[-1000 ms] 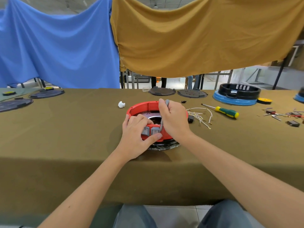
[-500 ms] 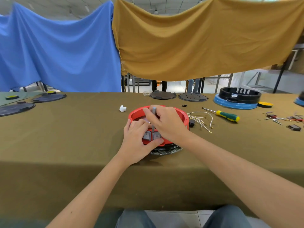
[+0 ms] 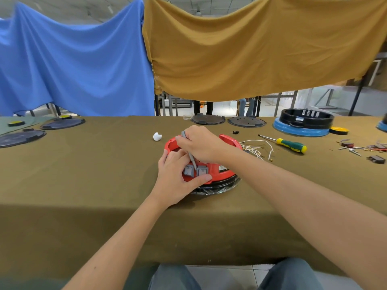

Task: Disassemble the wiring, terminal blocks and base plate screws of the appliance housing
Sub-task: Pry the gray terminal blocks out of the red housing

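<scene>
so, left to right:
far left: dark round plates [image 3: 22, 137] lie on the olive table cloth [image 3: 83, 174], under a blue cloth [image 3: 73, 59].
white scrap [image 3: 157, 136]: just left of the housing, on its far side.
left hand [image 3: 176, 181]: grasps the near rim of the red housing [image 3: 222, 169], thumb under the two grey switches [image 3: 195, 171].
housing: mid-table, near the front edge, on a black base.
right hand [image 3: 202, 144]: pinches a thin grey tool [image 3: 189, 153], its tip down between the switches.
loose wires [image 3: 256, 148]: just right of the housing.
screwdriver [image 3: 290, 144]: green and yellow handle, farther right.
far right: a black and blue housing [image 3: 304, 123] and small parts [image 3: 364, 149].
</scene>
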Action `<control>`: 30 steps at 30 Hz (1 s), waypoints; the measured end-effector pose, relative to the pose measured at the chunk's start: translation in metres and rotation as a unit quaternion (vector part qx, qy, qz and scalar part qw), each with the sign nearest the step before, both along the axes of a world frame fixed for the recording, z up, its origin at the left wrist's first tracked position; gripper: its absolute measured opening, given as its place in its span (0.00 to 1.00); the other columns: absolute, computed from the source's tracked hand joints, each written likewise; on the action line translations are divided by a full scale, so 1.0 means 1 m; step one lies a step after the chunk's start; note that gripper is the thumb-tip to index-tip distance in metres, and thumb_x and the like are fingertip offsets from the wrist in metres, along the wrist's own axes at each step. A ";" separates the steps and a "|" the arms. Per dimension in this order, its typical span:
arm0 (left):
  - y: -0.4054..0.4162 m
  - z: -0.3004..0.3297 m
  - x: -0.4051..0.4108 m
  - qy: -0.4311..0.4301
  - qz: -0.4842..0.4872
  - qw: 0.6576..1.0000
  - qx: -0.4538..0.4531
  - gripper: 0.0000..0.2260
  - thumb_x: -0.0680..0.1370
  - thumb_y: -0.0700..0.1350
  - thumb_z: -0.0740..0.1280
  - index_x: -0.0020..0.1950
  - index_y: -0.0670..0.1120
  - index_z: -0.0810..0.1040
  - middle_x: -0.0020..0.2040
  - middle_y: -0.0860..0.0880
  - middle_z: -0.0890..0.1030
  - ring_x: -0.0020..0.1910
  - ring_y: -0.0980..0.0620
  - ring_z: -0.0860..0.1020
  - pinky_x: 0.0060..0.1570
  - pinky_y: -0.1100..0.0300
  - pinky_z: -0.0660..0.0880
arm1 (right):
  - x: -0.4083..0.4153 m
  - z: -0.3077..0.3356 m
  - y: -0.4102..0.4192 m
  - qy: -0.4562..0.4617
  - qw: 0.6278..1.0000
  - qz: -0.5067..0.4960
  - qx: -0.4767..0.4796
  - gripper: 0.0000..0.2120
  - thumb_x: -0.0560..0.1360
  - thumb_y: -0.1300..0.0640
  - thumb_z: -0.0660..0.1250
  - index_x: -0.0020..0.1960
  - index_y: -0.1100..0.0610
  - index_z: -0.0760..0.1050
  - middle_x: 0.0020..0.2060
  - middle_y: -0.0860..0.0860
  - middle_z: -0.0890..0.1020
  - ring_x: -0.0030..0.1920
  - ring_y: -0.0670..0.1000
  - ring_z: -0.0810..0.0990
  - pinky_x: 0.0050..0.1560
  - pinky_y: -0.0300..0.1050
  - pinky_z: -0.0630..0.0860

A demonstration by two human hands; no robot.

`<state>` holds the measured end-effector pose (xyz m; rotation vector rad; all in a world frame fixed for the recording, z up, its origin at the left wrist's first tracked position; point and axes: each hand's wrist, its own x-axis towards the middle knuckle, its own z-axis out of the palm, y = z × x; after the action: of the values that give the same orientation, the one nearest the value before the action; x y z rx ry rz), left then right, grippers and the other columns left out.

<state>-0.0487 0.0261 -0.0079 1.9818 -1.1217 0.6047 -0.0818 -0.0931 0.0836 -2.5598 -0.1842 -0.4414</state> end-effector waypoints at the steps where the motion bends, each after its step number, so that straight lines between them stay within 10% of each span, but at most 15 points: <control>1: 0.000 0.000 0.000 -0.001 0.000 1.000 0.000 0.25 0.71 0.69 0.62 0.59 0.55 0.78 0.53 0.63 0.74 0.57 0.60 0.69 0.75 0.43 0.50 | -0.001 -0.001 0.000 -0.009 1.000 0.001 0.002 0.21 0.83 0.55 0.58 0.32 0.59 0.65 0.27 0.52 0.65 0.29 0.50 0.62 0.33 0.49 0.63; 7: 0.000 -0.002 0.001 -0.017 0.007 1.000 -0.005 0.26 0.71 0.70 0.62 0.59 0.53 0.78 0.54 0.63 0.73 0.57 0.60 0.69 0.76 0.45 0.49 | -0.016 -0.025 -0.007 -0.120 0.993 0.009 0.006 0.23 0.83 0.53 0.61 0.34 0.66 0.70 0.27 0.56 0.72 0.28 0.53 0.69 0.32 0.48 0.68; 30: -0.002 -0.005 0.004 -0.024 0.003 1.000 -0.011 0.24 0.71 0.70 0.63 0.56 0.54 0.77 0.52 0.64 0.73 0.56 0.61 0.69 0.76 0.48 0.48 | -0.021 -0.025 -0.016 -0.100 0.994 0.026 0.027 0.24 0.84 0.50 0.59 0.37 0.67 0.72 0.31 0.60 0.78 0.31 0.55 0.74 0.32 0.45 0.70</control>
<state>-0.0449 0.0246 -0.0127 1.9624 -1.1326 0.6688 -0.1023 -0.1094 0.0590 -2.4504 -0.3055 -0.6741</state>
